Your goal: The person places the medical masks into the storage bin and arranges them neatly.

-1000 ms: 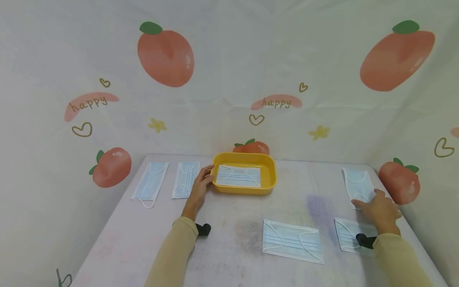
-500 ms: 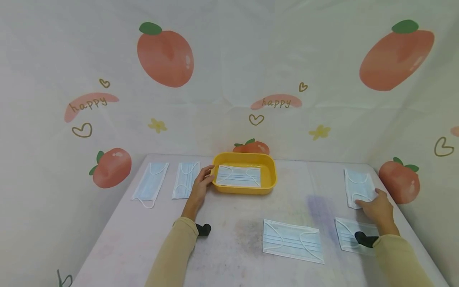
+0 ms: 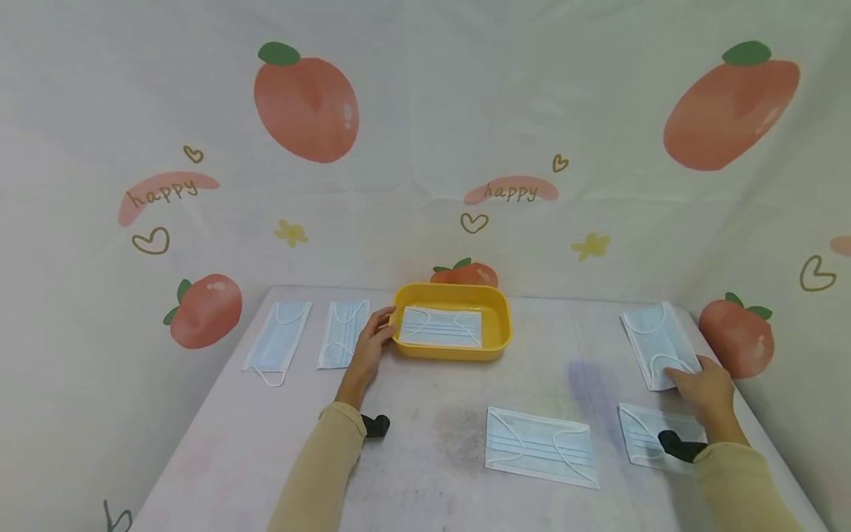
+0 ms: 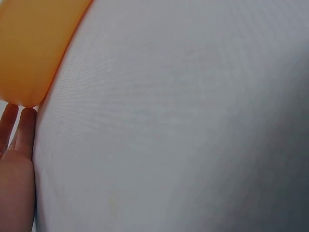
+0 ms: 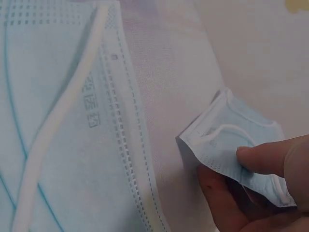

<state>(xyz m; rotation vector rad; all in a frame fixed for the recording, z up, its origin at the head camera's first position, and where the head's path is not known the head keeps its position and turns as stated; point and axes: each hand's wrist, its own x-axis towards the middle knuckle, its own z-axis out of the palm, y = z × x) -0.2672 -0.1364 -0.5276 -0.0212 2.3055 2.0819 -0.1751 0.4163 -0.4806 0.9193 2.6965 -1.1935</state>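
Against the left end of the yellow tray (image 3: 497, 325), my left hand (image 3: 369, 349) rests its fingertips; in the left wrist view, extended fingers (image 4: 28, 133) touch the tray's outer side. A blue disposable face mask (image 3: 441, 329) lies inside the tray. At the far right, my right hand (image 3: 708, 391) pinches the near end of another face mask (image 3: 657, 336), thumb on top and fingers below. This mask (image 5: 231, 140) is lifted and tilted in the right wrist view. Close under my right wrist is a further mask (image 3: 654, 437), partly hidden by the wrist strap.
Two face masks, one at the far left (image 3: 281, 336) and one beside my left hand (image 3: 339, 332), lie on the table (image 3: 425, 451). Another mask (image 3: 541, 447) lies front right of centre. A printed cloth wall (image 3: 412, 133) stands behind the table.
My right hand has taken hold of the far-right mask and raised it off the table, with its far end swung slightly left. My left hand stays at the tray.
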